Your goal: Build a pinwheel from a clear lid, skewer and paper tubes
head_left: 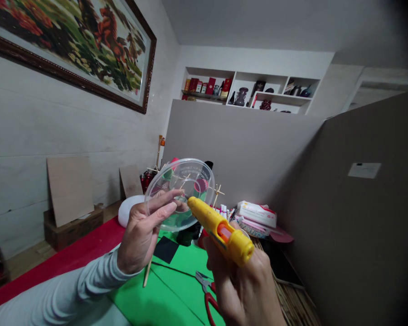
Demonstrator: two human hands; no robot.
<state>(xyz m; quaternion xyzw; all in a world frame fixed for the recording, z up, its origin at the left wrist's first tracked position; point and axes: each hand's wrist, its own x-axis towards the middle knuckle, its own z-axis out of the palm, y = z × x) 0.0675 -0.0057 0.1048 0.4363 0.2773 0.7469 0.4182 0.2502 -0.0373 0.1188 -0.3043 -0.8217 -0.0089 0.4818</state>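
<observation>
With right grip (240, 276), holds yellow glue gun (221, 228), closed round it from below. Shows something pink through the gun's rear opening. With left grip (143, 231), holds clear plastic lid (194, 168), pinched at its lower left part, tilted up, printed with text near the rim. Aims gun nozzle at the middle of the lid, close to left fingertips; can't tell if touching.

Below the hands, shows green sheet (177, 290) lying on red table (88, 246). On the sheet: red-handled pliers (208, 301), partly hidden by right grip; thin black strip (177, 270); black square (166, 250); wooden stick (148, 273), beside left wrist. Lower right, past right grip: bundle of wooden strips (301, 303), then dark flat panel (285, 267).

Just behind left grip: white rounded object (126, 210), partly covered. Behind and beside lid: thin stick frame (217, 192), plus clutter blurred by the plastic. Further right: white-and-red packet (257, 213) on a pink stack, next to pink flat item (282, 235).

Along left wall: large tan board (70, 190) leaning upright above cardboard box (70, 228); smaller board (131, 181) near the corner. Behind everything: grey partition (245, 140), with white label (364, 170) on its right-hand panel. Above that, at the back: white shelves (235, 88) with red boxes and dark vases. High on left wall: framed picture (71, 43) of reddish horses.
</observation>
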